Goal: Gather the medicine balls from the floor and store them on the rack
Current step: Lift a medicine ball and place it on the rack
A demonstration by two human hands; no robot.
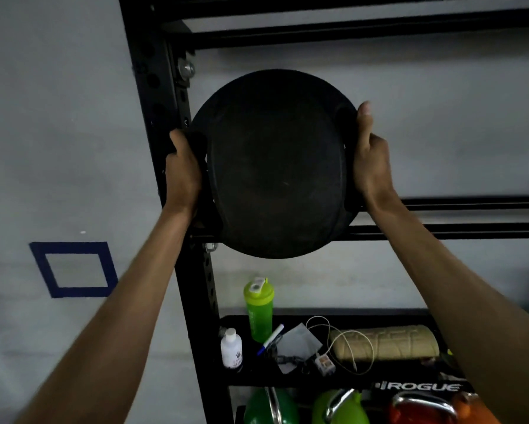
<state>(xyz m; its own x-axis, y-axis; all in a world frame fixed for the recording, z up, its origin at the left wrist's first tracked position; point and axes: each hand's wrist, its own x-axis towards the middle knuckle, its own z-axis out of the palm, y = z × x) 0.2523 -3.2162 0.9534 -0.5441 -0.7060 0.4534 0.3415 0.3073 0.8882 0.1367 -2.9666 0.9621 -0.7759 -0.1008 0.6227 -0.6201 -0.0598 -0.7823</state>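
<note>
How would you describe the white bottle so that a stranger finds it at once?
Look at the black rack, on its tray shelf below the ball. The white bottle stands at the left end, beside the taller green bottle. It is the only small white one.

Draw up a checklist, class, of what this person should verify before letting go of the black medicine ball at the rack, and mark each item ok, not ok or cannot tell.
1. Both hands on the medicine ball: ok; left hand and right hand grip its side handles.
2. Ball level with the rails of the rack: ok.
3. Ball's weight resting on the rails: cannot tell.
4. Rail space to the right free: ok.
5. Left fingers clear of the rack upright: not ok, they sit right beside it.
6. Shelf below holds loose items, such as the green bottle: not ok if the ball drops.
</note>
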